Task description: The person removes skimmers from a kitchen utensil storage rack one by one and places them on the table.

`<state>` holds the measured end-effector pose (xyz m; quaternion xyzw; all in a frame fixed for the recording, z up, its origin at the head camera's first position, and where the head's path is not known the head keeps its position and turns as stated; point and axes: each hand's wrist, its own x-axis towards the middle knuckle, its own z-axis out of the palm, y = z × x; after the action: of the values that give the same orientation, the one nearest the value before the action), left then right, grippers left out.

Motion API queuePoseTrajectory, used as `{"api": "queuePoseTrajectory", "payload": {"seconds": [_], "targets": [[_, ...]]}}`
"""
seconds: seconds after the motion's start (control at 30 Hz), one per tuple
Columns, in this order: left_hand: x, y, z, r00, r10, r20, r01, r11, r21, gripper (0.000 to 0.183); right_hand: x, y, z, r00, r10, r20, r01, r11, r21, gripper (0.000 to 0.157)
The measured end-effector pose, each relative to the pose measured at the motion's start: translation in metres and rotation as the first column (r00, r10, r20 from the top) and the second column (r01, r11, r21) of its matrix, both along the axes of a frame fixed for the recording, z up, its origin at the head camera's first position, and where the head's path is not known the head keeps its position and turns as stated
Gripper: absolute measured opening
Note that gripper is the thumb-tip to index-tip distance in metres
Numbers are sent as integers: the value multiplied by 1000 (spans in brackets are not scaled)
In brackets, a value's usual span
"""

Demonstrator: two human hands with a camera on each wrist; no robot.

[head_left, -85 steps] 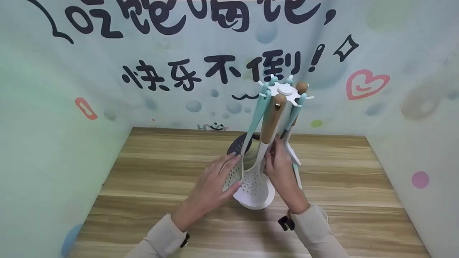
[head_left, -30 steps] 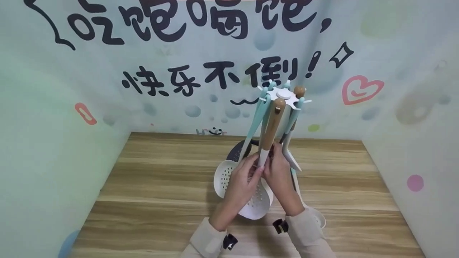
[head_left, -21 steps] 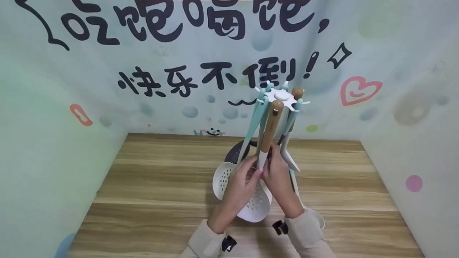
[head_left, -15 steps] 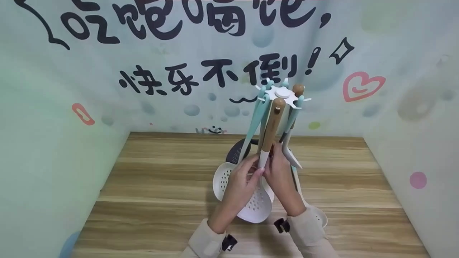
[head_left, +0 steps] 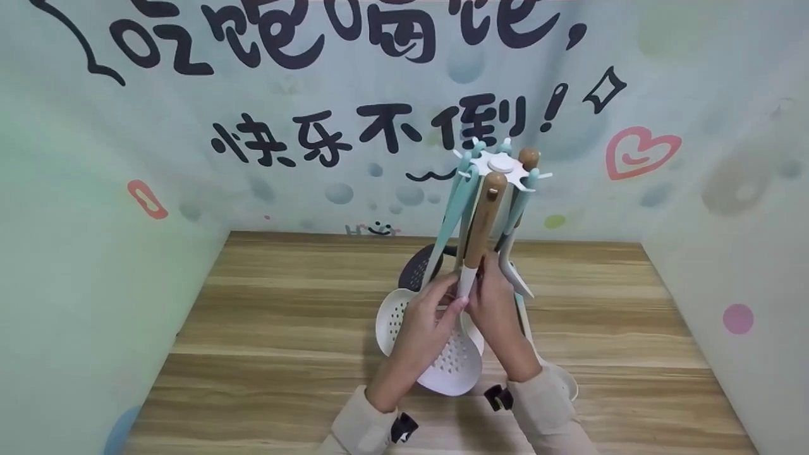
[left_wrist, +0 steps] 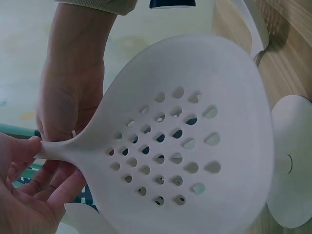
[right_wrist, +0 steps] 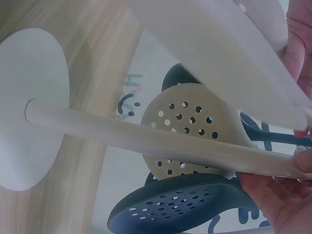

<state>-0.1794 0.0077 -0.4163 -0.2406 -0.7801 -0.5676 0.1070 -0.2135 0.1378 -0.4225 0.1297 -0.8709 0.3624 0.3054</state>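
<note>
A utensil stand (head_left: pixel 502 165) with a white hooked top holds several hanging kitchen utensils. My left hand (head_left: pixel 422 322) pinches the neck of a white skimmer (head_left: pixel 454 366) with a wooden handle, at the front. The left wrist view shows its perforated bowl (left_wrist: pixel 234 146) large, with my thumb (left_wrist: pixel 22 148) on the neck. My right hand (head_left: pixel 494 306) grips the stand's pale pole (right_wrist: pixel 122 134) behind that skimmer. Left of my left hand hangs another perforated skimmer (head_left: pixel 393 316), with a teal handle.
A dark skimmer (head_left: pixel 417 268) hangs at the back left of the stand, and a white turner (head_left: pixel 517 281) at the right. A pale spoon-like utensil (head_left: pixel 564 382) shows beside the right sleeve. The round white base (right_wrist: pixel 34 107) stands on the wooden table (head_left: pixel 284 303).
My left hand has moved right, from the left-hand skimmer to the front skimmer's neck. The left-hand skimmer now shows farther left. My right hand stays at the pole; the last second brings little motion.
</note>
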Motion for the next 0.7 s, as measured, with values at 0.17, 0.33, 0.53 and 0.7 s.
{"api": "queuePoseTrajectory", "payload": {"seconds": [0.17, 0.33, 0.53, 0.7], "targets": [[1, 0, 1, 1000, 4, -10, -4, 1000, -12, 37, 0, 0, 0, 1000, 7, -19, -7, 1000, 2, 28], [2, -1, -1, 999, -1, -40, 0, 1000, -3, 37, 0, 1, -2, 1000, 13, -11, -13, 1000, -5, 29], [5, -2, -5, 995, -18, -95, 23, 999, 48, 35, 1, 1, -2, 999, 18, -34, -18, 1000, 12, 30], [7, -3, -11, 991, -29, -134, 39, 997, 73, 34, 1, 1, -2, 999, 20, -31, -20, 1000, 12, 29]]}}
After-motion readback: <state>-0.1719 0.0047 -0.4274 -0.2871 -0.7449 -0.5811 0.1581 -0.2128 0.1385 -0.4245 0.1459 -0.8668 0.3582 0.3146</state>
